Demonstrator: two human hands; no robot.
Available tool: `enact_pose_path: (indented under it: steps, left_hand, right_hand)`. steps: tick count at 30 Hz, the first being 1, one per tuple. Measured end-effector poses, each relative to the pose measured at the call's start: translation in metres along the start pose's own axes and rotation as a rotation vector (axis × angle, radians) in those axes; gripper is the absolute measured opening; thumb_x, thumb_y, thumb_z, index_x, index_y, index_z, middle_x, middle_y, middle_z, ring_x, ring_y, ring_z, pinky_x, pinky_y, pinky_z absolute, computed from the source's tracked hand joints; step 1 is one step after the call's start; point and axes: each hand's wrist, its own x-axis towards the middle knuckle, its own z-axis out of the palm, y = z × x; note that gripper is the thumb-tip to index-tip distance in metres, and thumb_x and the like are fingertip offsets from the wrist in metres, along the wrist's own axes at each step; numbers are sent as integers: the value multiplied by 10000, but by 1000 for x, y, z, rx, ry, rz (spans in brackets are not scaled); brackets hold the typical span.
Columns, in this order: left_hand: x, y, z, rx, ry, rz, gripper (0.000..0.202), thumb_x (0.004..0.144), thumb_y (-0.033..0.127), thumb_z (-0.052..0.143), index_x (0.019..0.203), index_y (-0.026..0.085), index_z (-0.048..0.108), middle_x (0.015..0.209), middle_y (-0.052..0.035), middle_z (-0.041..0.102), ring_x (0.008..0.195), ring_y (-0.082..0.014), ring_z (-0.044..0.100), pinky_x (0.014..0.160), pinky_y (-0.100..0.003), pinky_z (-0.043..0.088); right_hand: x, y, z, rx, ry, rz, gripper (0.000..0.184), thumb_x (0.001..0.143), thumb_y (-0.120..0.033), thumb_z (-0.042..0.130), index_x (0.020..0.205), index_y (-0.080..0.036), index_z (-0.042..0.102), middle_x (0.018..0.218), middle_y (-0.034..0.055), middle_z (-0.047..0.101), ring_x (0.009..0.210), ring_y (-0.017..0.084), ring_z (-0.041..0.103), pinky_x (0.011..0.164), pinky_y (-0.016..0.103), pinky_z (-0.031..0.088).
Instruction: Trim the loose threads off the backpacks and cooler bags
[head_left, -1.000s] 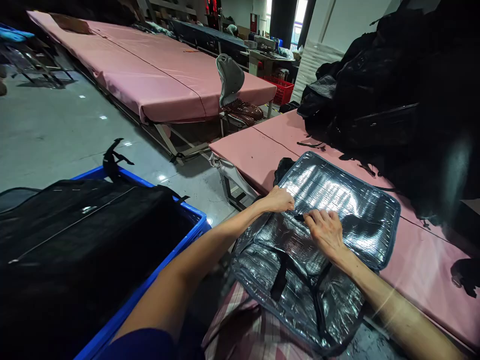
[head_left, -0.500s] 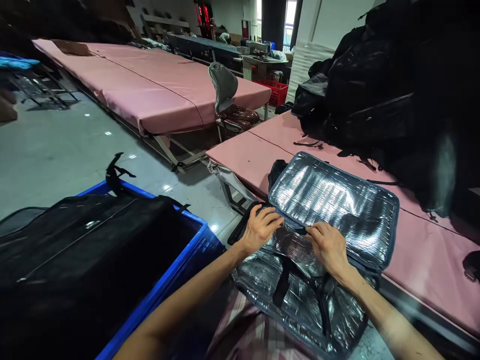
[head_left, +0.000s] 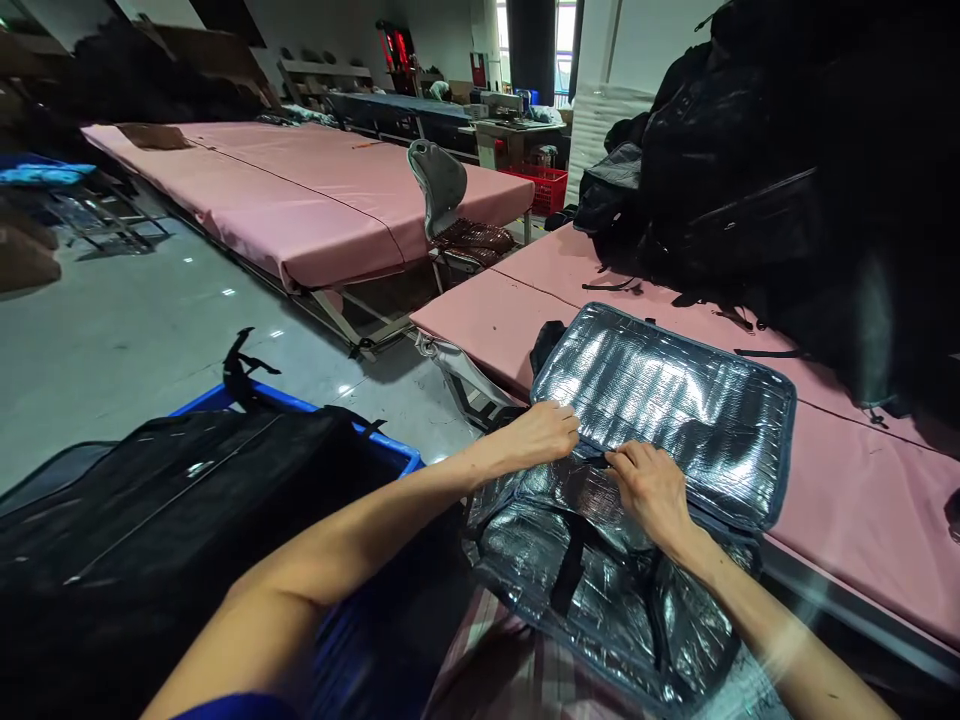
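An insulated bag with silver foil lining (head_left: 517, 540) lies open before me, its lid (head_left: 675, 400) folded back onto the pink table. Near the hinge, my right hand (head_left: 652, 490) pinches a short black strap (head_left: 594, 460) between thumb and fingers. Just to its left, my left hand (head_left: 551, 432) is closed over the inner edge of the lid, knuckles up. Its fingertips point down and away, so what they grip is hidden. A second black strap (head_left: 568, 570) hangs loose inside the lined body of the bag.
To my left a blue crate (head_left: 409, 460) holds a large black bag (head_left: 187, 480). Black bags (head_left: 720, 180) are piled high on the pink table (head_left: 487, 300) at right. Beyond stand a chair (head_left: 439, 190) and another long pink table (head_left: 300, 190).
My left hand has gone from spread fingers to closed and moved right, nearer the right hand. The right hand keeps its pinch on the strap. The view has tilted slightly.
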Motion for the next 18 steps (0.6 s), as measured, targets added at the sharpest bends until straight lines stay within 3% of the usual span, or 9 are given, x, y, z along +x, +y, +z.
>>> enact_pose_path:
  steps: [3,6,9,15,18]
  left_hand:
    - [0,0,-2,-12,-16,74,187,846,71,428,706,136,533,738,-59,546,762,-162,479,602,-292,327]
    - [-3,1,4,-1,-43,21,195,856,58,375,747,136,517,761,-67,552,747,-163,483,566,-282,330]
    - [-8,2,14,-44,-8,-151,167,871,109,362,805,137,513,782,-62,561,736,-159,500,555,-264,343]
    - [-22,13,21,-491,325,-596,168,896,212,359,839,162,508,733,6,555,654,-93,511,606,-215,394]
    - [-25,24,19,-491,311,-610,238,906,255,355,801,166,550,743,0,572,677,-100,520,628,-221,397]
  right_hand:
    - [-1,0,1,13,-1,12,117,828,-241,556,904,-202,636,793,25,600,731,139,486,605,274,266]
    - [-3,2,3,57,7,30,120,827,-243,556,911,-206,632,825,25,609,746,140,502,620,268,289]
    - [-5,5,6,169,18,68,126,839,-239,535,919,-196,622,862,29,615,767,141,526,637,256,328]
    - [-17,16,0,383,108,113,184,872,-283,469,955,-181,598,873,53,618,779,148,558,633,252,401]
    - [-34,25,-8,333,177,130,180,866,-270,475,962,-184,602,879,57,622,789,153,563,647,263,417]
